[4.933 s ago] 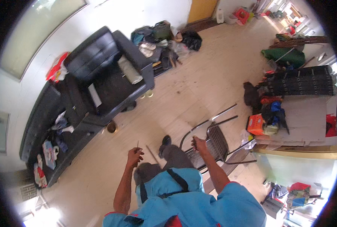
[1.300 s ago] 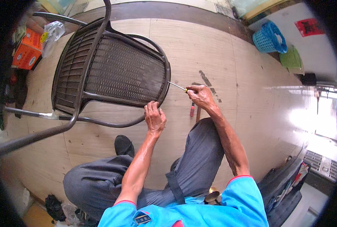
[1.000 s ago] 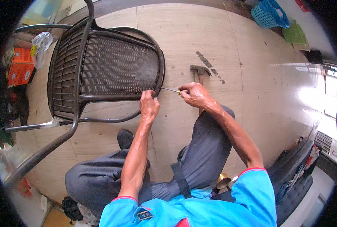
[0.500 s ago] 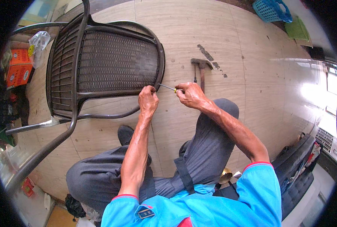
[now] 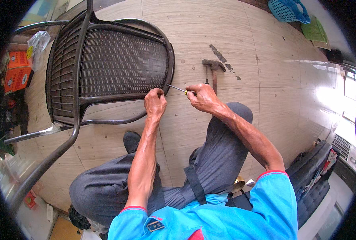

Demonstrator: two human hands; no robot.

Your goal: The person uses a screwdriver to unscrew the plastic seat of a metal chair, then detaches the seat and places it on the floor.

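Note:
A dark brown woven chair lies tipped over on the left, its seat facing up. My right hand is closed around the handle of a screwdriver. Its thin metal shaft points left, the tip at the near right corner of the seat rim. Beside that corner, my left hand has its fingers pinched together against the rim. Whatever those fingers hold, if anything, is hidden. A claw hammer lies on the floor just beyond my right hand, with a second thin-shafted tool next to it.
Orange boxes and a clear plastic bag stand at the far left. A blue basket and a green one are at the far right. A dark cushioned seat is at the near right. My bent knees flank the work.
The screwdriver shaft now slants more steeply, its tip slightly farther up along the seat rim. My left hand has shifted a little to the left and away from me.

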